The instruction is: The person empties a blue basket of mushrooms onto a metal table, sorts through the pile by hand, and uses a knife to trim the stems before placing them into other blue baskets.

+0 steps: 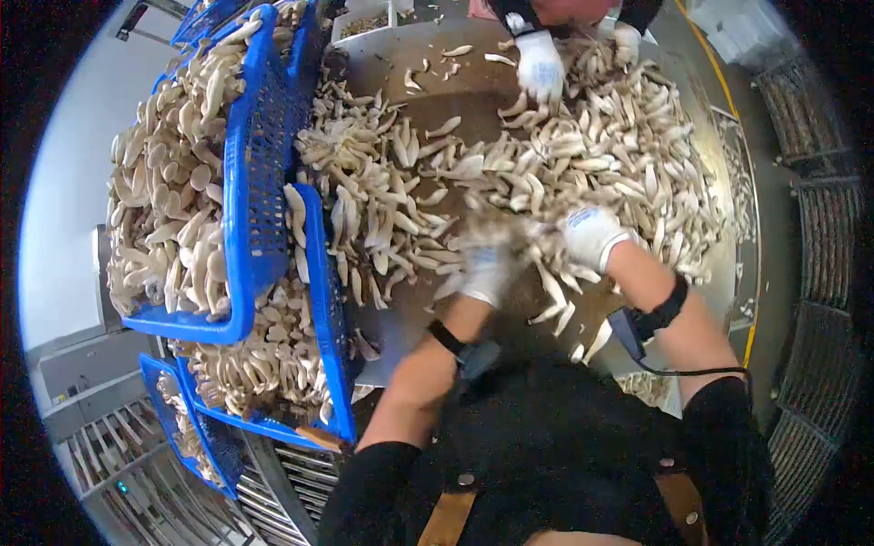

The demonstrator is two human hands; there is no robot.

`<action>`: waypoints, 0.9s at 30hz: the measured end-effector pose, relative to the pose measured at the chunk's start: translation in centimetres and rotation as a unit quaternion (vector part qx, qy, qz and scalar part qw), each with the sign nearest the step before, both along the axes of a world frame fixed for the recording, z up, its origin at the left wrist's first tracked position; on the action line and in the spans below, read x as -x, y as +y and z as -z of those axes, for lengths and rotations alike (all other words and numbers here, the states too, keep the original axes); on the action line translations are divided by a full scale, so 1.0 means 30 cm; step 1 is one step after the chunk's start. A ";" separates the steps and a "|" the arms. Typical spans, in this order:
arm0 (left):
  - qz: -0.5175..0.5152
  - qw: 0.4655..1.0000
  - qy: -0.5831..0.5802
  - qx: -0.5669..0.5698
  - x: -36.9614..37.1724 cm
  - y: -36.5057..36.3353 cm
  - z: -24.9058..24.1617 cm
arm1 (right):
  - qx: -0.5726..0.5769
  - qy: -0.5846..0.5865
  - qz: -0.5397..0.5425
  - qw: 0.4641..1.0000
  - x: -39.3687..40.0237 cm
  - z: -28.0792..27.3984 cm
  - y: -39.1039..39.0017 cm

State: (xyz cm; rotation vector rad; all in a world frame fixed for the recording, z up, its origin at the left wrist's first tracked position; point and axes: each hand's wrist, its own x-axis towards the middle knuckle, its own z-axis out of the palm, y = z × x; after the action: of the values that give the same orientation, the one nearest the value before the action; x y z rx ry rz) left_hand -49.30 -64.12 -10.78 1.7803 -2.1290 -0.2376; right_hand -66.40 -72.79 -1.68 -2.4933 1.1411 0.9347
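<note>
A big heap of pale oyster mushrooms (583, 155) covers a metal table (473, 82). My left hand (487, 268), in a white glove, is blurred by motion and grips a clump of mushrooms at the heap's near edge. To its right, my right hand (590, 235), also gloved, closes on mushrooms in the same clump. Both wrists wear black bands.
Blue plastic crates (250, 182) full of mushrooms are stacked at the table's left side, with more crates (328, 300) below. Across the table another person's gloved hand (540, 65) rests on the heap. Metal racks (819, 227) stand to the right.
</note>
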 end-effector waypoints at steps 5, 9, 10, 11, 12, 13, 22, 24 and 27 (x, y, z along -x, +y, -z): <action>0.052 0.971 0.227 -0.062 0.132 0.033 -0.018 | 0.076 -0.252 0.029 0.964 -0.250 -0.024 -0.258; 0.015 0.958 0.269 -0.101 -0.023 0.025 -0.115 | 0.163 -0.222 0.021 0.961 -0.373 0.230 -0.300; 0.009 0.943 0.308 -0.129 -0.077 0.018 -0.122 | 0.156 -0.225 0.017 0.962 -0.378 0.231 -0.298; 0.004 0.924 0.350 -0.158 -0.130 0.002 -0.121 | 0.149 -0.226 0.012 0.963 -0.374 0.233 -0.291; -0.050 0.969 0.228 -0.086 -0.196 -0.035 -0.109 | 0.163 -0.270 -0.035 0.948 -0.329 0.253 -0.286; -0.102 0.989 0.107 -0.011 -0.242 -0.086 -0.081 | 0.130 -0.348 -0.052 0.927 -0.256 0.160 -0.255; 0.088 0.972 0.126 -0.179 -0.045 -0.194 0.001 | 0.113 -0.380 0.106 0.912 0.214 0.132 -0.046; 0.036 0.963 0.210 -0.163 0.014 -0.146 -0.019 | 0.144 -0.375 0.152 0.903 0.287 0.122 -0.035; 0.004 0.931 0.273 -0.241 0.029 -0.108 -0.070 | 0.097 -0.260 0.323 0.905 0.393 0.101 -0.013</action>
State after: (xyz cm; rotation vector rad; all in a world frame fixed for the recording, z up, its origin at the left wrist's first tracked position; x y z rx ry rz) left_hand -50.18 -67.36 -8.69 1.6691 -1.7559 -1.1950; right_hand -78.20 -73.18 -4.72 -2.0368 1.7278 -0.0275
